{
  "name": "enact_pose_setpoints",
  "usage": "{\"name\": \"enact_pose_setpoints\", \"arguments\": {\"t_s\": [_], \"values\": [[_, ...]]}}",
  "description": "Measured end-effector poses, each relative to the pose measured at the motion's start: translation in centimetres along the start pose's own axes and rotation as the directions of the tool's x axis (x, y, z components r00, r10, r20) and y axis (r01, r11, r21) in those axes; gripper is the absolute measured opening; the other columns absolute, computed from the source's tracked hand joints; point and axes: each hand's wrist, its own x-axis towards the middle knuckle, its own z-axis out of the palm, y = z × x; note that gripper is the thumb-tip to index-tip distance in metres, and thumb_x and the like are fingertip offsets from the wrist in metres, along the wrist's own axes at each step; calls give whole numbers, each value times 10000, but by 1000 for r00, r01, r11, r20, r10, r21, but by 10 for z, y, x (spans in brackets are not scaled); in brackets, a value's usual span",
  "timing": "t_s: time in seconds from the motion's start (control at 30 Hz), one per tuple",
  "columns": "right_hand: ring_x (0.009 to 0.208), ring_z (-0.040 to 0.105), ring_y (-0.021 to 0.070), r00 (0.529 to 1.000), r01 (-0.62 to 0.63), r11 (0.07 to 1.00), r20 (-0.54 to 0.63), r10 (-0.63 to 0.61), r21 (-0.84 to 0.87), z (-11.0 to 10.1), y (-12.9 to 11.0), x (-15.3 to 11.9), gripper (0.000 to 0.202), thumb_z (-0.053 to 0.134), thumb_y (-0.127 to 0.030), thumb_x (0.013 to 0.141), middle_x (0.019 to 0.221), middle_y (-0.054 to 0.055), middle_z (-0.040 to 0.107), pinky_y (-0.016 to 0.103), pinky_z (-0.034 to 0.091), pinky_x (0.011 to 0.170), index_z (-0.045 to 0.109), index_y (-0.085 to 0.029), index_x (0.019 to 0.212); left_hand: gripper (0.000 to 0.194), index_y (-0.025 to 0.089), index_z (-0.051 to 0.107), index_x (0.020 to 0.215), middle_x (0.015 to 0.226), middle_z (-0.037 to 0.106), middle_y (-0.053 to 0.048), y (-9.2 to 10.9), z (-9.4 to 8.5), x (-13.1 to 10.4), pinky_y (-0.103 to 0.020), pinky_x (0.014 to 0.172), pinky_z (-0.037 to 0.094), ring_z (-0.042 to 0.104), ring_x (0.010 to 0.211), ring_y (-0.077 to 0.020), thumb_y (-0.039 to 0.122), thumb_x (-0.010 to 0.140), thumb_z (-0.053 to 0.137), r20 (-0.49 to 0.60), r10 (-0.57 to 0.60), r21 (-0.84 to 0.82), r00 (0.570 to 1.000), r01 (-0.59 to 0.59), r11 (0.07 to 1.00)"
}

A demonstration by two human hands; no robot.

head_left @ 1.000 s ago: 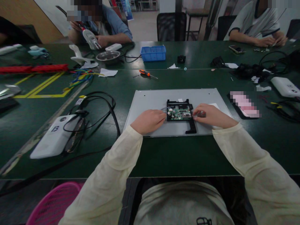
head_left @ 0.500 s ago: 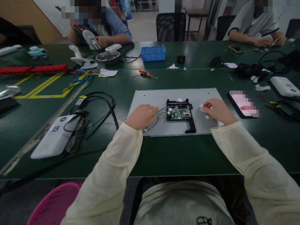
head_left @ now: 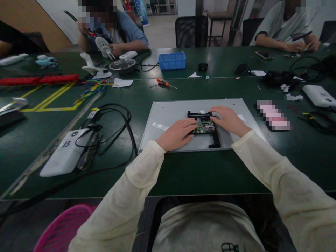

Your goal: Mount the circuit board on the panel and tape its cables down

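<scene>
A grey panel [head_left: 173,108] lies flat on the green table. On it sits a black frame [head_left: 215,140] that holds a green circuit board [head_left: 206,126]. My left hand [head_left: 178,134] lies over the left side of the board, fingers extended and slightly apart, hiding the cables there. My right hand [head_left: 227,119] touches the frame's upper right corner, with its thumb and fingers apart around that corner. A clear strip [head_left: 160,126] lies on the panel left of my left hand, and a white label [head_left: 241,118] shows beside my right hand.
Left of the panel are a white device [head_left: 64,150] and black cables [head_left: 128,122]. A phone [head_left: 273,115] lies to the right. Farther back are an orange screwdriver [head_left: 162,82] and a blue basket [head_left: 172,61]. Two people [head_left: 128,31] sit across the table [head_left: 204,175].
My left hand has moved right onto the board, covering the cables. My right hand has moved left from the panel's right part to the frame's corner.
</scene>
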Motion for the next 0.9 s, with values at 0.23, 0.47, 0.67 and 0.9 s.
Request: {"name": "enact_pose_setpoints", "arguments": {"t_s": [0.23, 0.47, 0.67, 0.9], "values": [[1059, 602, 262, 998, 10, 998, 69, -6, -58, 19, 4, 29, 257, 537, -255, 879, 1113, 112, 686, 399, 437, 957, 676, -156, 1071, 404, 171, 477, 1336, 1463, 424, -99, -5, 5, 0, -419, 1119, 348, 415, 1332, -225, 227, 937, 437, 56, -4, -41, 998, 6, 999], [979, 624, 253, 995, -61, 985, 64, 72, -160, 28, -1, 39, 256, 483, -207, 892, 1018, 105, 710, 379, 453, 889, 716, -158, 984, 418, 166, 469, 1342, 1465, 420, -98, -3, 6, 0, -408, 1123, 349, 411, 1336, -219, 210, 927, 448, 58, -3, -50, 998, 5, 999], [998, 619, 263, 991, -124, 970, -65, 113, -208, 2, -1, 33, 261, 480, -193, 882, 1044, 94, 708, 392, 448, 882, 715, -181, 995, 422, 152, 464, 1345, 1469, 413, -105, -3, 5, 0, -408, 1125, 350, 406, 1339, -225, 211, 928, 447, 61, -1, -38, 998, 3, 999], [1036, 627, 285, 983, -183, 949, -24, 183, -257, -8, 20, 0, 312, 460, -118, 834, 1073, 118, 710, 432, 456, 926, 717, -155, 1007, 421, 170, 466, 1341, 1468, 416, -95, -2, 5, 0, -421, 1113, 364, 411, 1336, -231, 213, 922, 455, 65, -16, -44, 998, 19, 999]]}}
